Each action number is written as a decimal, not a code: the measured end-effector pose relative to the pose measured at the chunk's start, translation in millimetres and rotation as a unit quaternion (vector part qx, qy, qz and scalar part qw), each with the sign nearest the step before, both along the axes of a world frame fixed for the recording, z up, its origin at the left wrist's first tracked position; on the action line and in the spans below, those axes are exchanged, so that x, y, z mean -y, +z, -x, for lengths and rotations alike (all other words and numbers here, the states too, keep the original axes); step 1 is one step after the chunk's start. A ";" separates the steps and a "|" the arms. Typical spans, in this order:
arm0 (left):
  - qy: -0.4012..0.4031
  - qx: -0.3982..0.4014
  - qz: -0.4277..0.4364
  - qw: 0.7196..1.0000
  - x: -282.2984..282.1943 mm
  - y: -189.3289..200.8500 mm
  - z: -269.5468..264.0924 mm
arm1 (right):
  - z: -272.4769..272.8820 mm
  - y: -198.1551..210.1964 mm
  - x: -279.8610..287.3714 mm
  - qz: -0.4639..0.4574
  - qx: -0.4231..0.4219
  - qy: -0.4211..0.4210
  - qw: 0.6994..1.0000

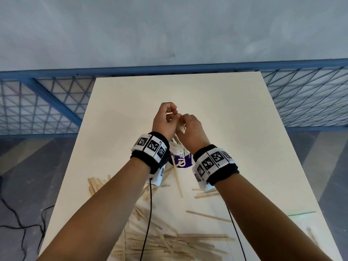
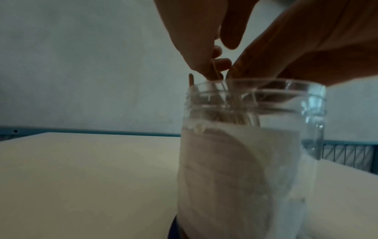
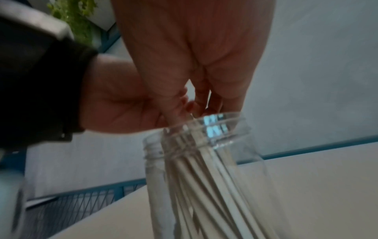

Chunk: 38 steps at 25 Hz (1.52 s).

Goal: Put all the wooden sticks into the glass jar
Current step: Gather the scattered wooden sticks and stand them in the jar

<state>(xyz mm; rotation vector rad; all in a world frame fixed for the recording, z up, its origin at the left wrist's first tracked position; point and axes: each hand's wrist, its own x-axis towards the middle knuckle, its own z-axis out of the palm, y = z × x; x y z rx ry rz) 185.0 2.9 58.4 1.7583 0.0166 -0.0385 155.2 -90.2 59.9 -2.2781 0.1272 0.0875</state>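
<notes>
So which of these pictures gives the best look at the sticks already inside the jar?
The right wrist view: the sticks in the jar show plainly through its clear glass, fanning down from the mouth. In the left wrist view a pale label hides most of them. The head view shows only a few tips between the wrists.

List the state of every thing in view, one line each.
Glass jar: upright on the table, lid off, partly filled with sticks.
Sticks in the jar: standing on end, leaning.
Loose sticks: scattered flat on the table.
Left hand: fingers curled above the jar mouth.
Right hand: pinching sticks at the jar mouth.
</notes>
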 end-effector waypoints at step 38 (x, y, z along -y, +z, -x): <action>-0.318 -0.129 -0.490 0.801 -112.2 -73.4 238.5 | 235.9 -74.7 -6.7 0.274 -0.204 0.264 0.902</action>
